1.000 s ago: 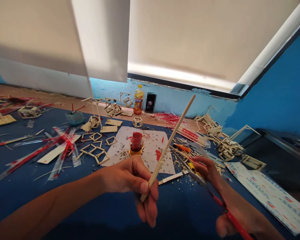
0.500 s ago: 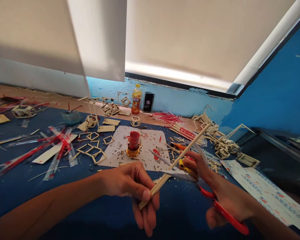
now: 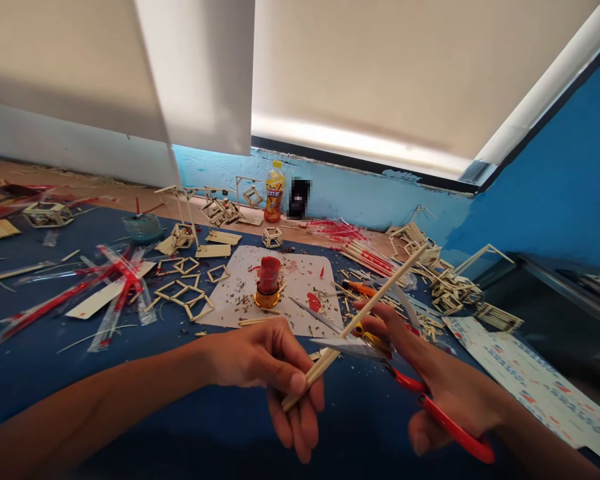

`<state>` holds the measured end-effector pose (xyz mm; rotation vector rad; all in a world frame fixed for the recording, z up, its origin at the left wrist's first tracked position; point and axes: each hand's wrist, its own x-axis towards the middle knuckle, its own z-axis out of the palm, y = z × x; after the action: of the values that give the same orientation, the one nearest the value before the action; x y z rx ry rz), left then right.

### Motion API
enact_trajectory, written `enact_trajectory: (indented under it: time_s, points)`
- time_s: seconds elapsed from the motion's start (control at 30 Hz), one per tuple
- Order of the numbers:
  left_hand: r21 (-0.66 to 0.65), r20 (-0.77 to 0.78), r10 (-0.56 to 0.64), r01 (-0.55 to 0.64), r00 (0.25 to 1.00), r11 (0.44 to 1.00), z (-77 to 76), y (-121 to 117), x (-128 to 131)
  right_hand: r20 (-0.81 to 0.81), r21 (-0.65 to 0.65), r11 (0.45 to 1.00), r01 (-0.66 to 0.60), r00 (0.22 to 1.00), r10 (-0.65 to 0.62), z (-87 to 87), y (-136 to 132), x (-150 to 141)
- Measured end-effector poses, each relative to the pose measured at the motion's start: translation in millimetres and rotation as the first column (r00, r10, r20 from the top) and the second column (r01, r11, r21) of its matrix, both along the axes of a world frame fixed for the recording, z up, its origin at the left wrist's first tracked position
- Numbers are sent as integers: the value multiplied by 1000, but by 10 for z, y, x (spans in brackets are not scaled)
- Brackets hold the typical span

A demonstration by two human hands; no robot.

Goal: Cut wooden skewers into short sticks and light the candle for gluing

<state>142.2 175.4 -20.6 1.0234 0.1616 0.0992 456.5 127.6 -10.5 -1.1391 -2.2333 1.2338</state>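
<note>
My left hand (image 3: 285,380) pinches the lower ends of a pair of pale wooden chopsticks (image 3: 375,298) between thumb and fingers. They slant up to the right, and one reaches well beyond the other. Red-handled scissors (image 3: 453,427) are in my right hand (image 3: 445,387), with my thumb and fingers around the handles. Their blades are spread around the longer stick, close to the end of the shorter one. Beyond my hands, a red candle (image 3: 269,273) stands in a gold base on a white sheet (image 3: 225,300) strewn with small dark bits.
Small stick frames (image 3: 183,297) and red-marked plastic wrappers (image 3: 120,287) lie on the left. A glass jar (image 3: 143,228) and a drink bottle (image 3: 274,193) stand farther back. To the right are an orange cutter (image 3: 360,288), piled stick models (image 3: 450,290) and a printed board (image 3: 525,383).
Both hands, the sticks and the scissors have shifted only slightly in view. The scissor blades still stand apart around the stick, and both holds are the same.
</note>
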Motion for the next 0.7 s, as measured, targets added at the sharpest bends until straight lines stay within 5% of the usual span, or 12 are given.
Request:
enact_trajectory:
  time_s: [0.33, 0.43, 0.57, 0.7]
  points:
    - [12, 6, -39, 39, 999, 999, -45, 8, -11, 80, 30, 999, 32, 996, -34, -22, -53, -19]
    - [25, -4, -60, 60, 998, 998, -86, 5, -3, 127, 165, 986, 14, 991, -35, -48, -115, -90]
    - [62, 8, -40, 40, 999, 997, -149, 17, 23, 147, 430, 902, -34, 989, -33, -61, -183, -183]
    - [98, -19, 1, 1, 1000, 995, -5, -25, 13, 170, 412, 910, 43, 978, -123, -58, -197, -229]
